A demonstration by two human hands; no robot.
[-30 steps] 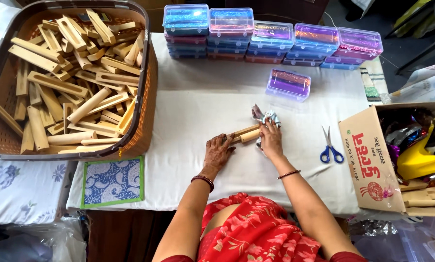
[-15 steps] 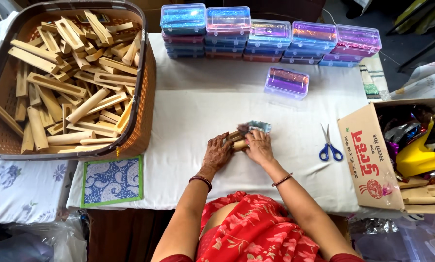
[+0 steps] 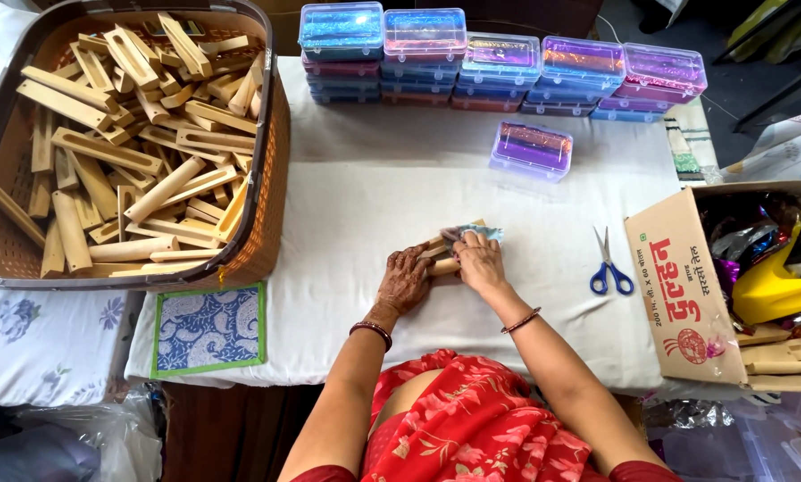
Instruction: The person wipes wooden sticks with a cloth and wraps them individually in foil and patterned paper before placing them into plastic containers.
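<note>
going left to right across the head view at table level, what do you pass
basket of wooden pieces → blue patterned mat → left hand → right hand → blue-handled scissors → cardboard box

White-clothed table (image 3: 374, 196) carries brown woven basket (image 3: 267, 205) w/ wooden pieces, stacked clear plastic boxes (image 3: 499, 62) (one apart), blue-handled scissors (image 3: 610, 268), open cardboard carton (image 3: 677, 286).

Basket (image 3: 267, 178) of wooden pieces (image 3: 124, 143) left, scissors (image 3: 610, 268) and carton (image 3: 677, 286) right, boxes (image 3: 499, 62) behind.
</note>
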